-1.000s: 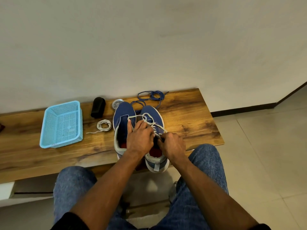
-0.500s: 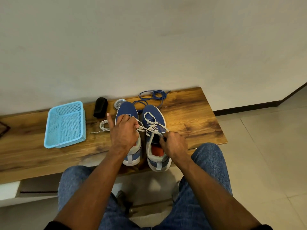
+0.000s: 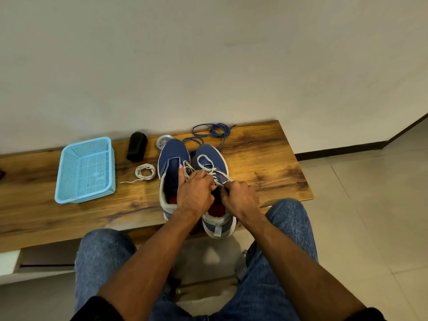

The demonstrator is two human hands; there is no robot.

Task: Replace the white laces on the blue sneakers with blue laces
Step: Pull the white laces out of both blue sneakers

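The white lace [image 3: 209, 169] on the right sneaker [image 3: 214, 163] is soft, floppy cord – I'd pinch it right at the eyelets. My left hand [image 3: 194, 193] and right hand [image 3: 239, 198] both grip strands. Left sneaker [image 3: 173, 156] is already bare, the pulled lace [image 3: 144, 172] coiled beside it – blue laces [image 3: 212, 132] wait behind on the bench [image 3: 266, 158].

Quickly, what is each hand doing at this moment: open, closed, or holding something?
Left hand: fingers pinch the white lace of the right sneaker.
Right hand: fingers curled, pinching the same lace.
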